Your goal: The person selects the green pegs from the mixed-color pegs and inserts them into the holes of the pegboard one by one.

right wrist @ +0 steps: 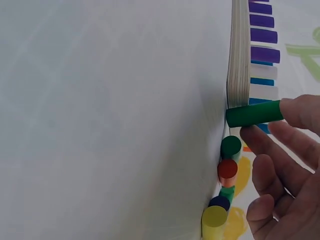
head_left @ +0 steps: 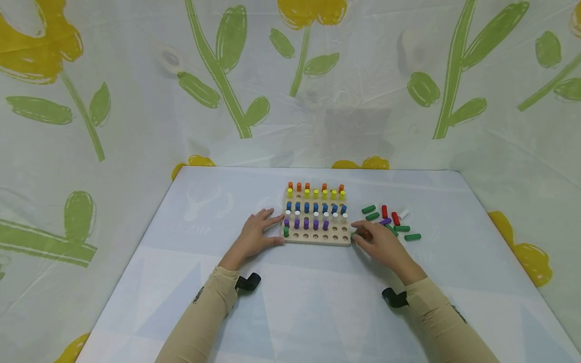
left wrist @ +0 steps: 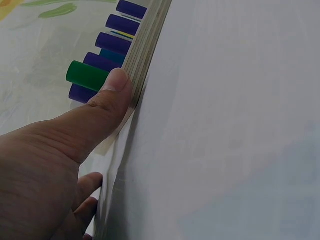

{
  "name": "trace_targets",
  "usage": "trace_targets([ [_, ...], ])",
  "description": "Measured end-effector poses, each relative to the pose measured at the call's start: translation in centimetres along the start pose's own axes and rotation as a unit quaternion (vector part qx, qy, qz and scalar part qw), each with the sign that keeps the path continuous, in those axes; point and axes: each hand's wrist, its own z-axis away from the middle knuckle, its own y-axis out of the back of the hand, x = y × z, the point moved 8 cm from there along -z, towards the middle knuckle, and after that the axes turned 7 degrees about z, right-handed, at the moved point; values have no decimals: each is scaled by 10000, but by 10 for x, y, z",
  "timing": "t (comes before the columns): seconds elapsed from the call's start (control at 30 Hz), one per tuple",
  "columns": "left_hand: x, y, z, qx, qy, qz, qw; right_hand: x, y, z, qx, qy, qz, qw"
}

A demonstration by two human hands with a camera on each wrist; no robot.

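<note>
Table point(head_left: 317, 302): green peg point(right wrist: 252, 114) between right fingers point(right wrist: 300, 112).

The pegboard point(head_left: 317, 241) is pale wood, its pegs in rows of orange, yellow, blue, white and purple, with one green peg point(head_left: 286, 232) at its 7 o'clock corner. At 3 o'clock lie loose pegs point(head_left: 394, 222), green, red, white and purple. The surface point(head_left: 317, 302) is pale blue-white; the backdrop point(head_left: 136, 101) shows yellow flowers with green leaves. Both sleeves point(head_left: 204, 312) are beige.

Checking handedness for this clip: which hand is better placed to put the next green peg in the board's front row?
Right, probably. The right hand already pinches a green cylindrical peg beside the wooden pegboard, while the left hand steadies its left edge.
</note>
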Motion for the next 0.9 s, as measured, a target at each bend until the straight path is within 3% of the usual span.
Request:
trace_targets([
  [0.27,-1,-1,0,-32,56,16,10000,-2,6,1,306,71,-62,9995],
  [0.9,0,0,0,-31,26,-10,10000,0,6,2,505,134,-46,9986],
])
